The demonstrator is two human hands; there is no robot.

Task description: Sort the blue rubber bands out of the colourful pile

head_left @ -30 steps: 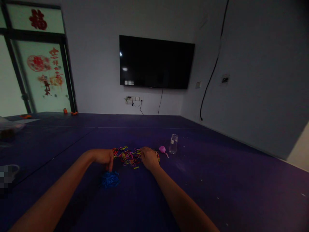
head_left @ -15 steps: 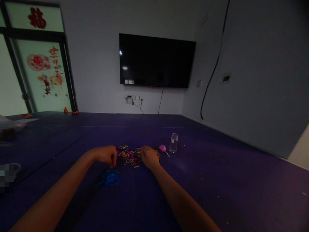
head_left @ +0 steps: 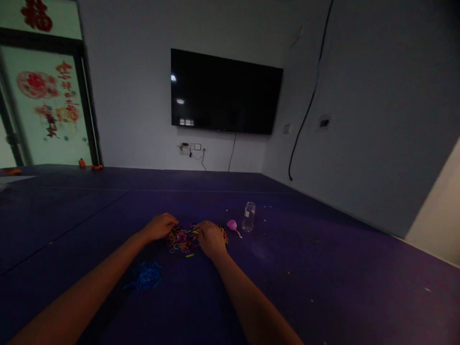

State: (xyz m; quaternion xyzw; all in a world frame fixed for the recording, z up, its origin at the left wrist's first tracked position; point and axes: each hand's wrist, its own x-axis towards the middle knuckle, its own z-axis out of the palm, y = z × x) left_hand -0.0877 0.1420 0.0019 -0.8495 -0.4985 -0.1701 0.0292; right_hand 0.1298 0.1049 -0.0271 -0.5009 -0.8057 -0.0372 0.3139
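Note:
A heap of small coloured elastic bands [head_left: 181, 238] lies on the dark purple surface [head_left: 323, 268]. My left hand [head_left: 160, 225] rests at the heap's left edge with its fingers curled into the bands. At the heap's right side my right hand [head_left: 211, 238] is curled over the bands too. What each hand pinches is too small to make out. A separate pile of blue bands [head_left: 145, 276] lies nearer to me, below my left forearm.
A small clear bottle [head_left: 248, 216] stands just right of the heap, with a pink cap [head_left: 232, 224] beside it. A black screen [head_left: 224, 92] hangs on the far wall. A glass door with red decorations [head_left: 43, 100] is at the left.
My left hand has moved from the blue pile up into the left edge of the coloured heap. The camera has swung slightly right. My right hand stays on the heap.

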